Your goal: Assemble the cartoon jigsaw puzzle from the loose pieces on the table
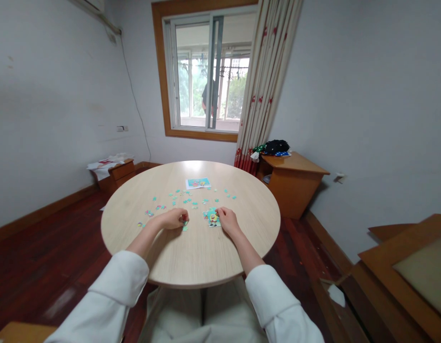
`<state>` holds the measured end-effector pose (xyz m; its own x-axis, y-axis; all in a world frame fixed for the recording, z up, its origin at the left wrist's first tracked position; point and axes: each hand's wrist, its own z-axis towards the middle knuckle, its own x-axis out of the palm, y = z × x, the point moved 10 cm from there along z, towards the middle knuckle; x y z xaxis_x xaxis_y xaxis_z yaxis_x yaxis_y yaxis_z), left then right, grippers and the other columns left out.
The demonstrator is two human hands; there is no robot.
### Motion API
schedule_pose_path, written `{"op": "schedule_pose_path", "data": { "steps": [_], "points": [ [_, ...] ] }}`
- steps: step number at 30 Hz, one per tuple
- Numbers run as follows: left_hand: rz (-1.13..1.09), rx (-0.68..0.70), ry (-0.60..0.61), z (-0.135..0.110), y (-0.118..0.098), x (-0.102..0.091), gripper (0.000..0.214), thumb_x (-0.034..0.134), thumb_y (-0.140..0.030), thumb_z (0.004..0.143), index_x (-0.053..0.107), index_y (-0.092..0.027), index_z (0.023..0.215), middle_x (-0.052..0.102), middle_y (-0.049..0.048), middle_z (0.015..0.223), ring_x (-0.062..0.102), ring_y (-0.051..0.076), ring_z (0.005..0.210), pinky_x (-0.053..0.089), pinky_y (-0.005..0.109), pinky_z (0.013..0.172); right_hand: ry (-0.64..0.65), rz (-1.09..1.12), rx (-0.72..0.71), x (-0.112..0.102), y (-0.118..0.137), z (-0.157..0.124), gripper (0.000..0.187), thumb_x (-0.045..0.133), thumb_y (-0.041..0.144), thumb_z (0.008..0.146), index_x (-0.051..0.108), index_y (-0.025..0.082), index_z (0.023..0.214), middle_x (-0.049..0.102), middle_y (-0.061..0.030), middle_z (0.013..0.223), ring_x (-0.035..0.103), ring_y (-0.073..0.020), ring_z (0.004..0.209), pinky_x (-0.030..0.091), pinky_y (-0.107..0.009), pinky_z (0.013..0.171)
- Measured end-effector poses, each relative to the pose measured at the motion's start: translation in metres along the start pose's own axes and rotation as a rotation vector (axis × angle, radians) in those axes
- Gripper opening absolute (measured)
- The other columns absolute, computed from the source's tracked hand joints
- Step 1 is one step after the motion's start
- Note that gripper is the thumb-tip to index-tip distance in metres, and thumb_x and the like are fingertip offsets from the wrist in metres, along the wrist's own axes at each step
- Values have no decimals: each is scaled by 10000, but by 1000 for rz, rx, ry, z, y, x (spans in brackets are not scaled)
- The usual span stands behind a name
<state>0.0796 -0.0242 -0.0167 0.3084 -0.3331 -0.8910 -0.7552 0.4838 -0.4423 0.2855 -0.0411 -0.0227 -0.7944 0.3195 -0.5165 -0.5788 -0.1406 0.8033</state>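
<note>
On the round table [191, 257], my left hand [174, 218] is closed, its fingertips pinching a small jigsaw puzzle piece [185, 222] low over the tabletop. Just below those fingertips lies another turquoise piece [185, 228]. My right hand [228, 220] has its fingers together at the right edge of a joined block of puzzle pieces [212, 218], which shows a yellow cartoon figure on turquoise. Part of that edge is hidden by my fingers. Left of my left hand lie several loose pieces [149, 213], some pink and some turquoise.
A printed reference picture [199, 183] lies toward the far side of the table. More loose puzzle pieces [187, 201] are scattered in front of it. Beyond stand a wooden cabinet [292, 181] with cloths on top and a window [206, 71], with a person outside.
</note>
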Motion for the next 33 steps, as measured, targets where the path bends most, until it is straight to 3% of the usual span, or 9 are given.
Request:
{"op": "schedule_pose_path", "data": {
  "steps": [8,11,17,20,22,28,33],
  "points": [
    [-36,-3,-34,-7,-12,-6,159,560,-164,609,590,-177,765,590,-16,696,527,133,659,398,224,586,2,5,10,0,0,0,335,411,265,850,732,173,830,733,-49,843,638,-168,815,446,-251,755],
    [-126,-13,-139,-4,-7,-11,89,577,-210,634,590,-172,714,579,-18,648,525,133,639,401,233,580,0,0,10,-1,0,-1,336,407,265,853,730,178,829,733,-47,848,638,-167,818,444,-248,751],
    [-709,-143,-471,-1,24,-27,190,671,-312,677,587,-152,616,624,18,611,621,160,652,497,278,639,4,6,16,-1,0,-1,340,407,269,854,733,174,836,729,-50,847,636,-174,818,441,-249,747],
    [-1012,-216,-571,-1,33,-28,185,730,-274,671,616,-129,669,665,41,647,665,173,687,548,324,727,11,9,15,-1,1,-2,340,406,265,853,732,168,840,726,-53,845,634,-176,825,434,-247,742],
    [-1100,-244,-594,-1,34,-28,169,741,-241,675,629,-119,707,680,52,664,677,176,691,562,349,761,18,9,17,-1,1,-2,341,404,263,853,731,165,839,724,-55,842,634,-175,826,430,-244,737],
    [-1075,-240,-616,1,30,-31,206,734,-206,679,650,-106,838,684,42,682,677,160,678,568,332,754,8,11,9,-2,2,-3,341,405,267,853,731,170,841,726,-54,847,631,-175,820,426,-243,727],
    [-860,-236,-618,20,19,-30,189,669,-132,675,655,-114,863,665,23,618,640,144,590,552,295,660,0,21,6,-2,0,-3,337,409,265,857,730,160,845,724,-54,844,631,-168,811,421,-236,716]
  ]
}}
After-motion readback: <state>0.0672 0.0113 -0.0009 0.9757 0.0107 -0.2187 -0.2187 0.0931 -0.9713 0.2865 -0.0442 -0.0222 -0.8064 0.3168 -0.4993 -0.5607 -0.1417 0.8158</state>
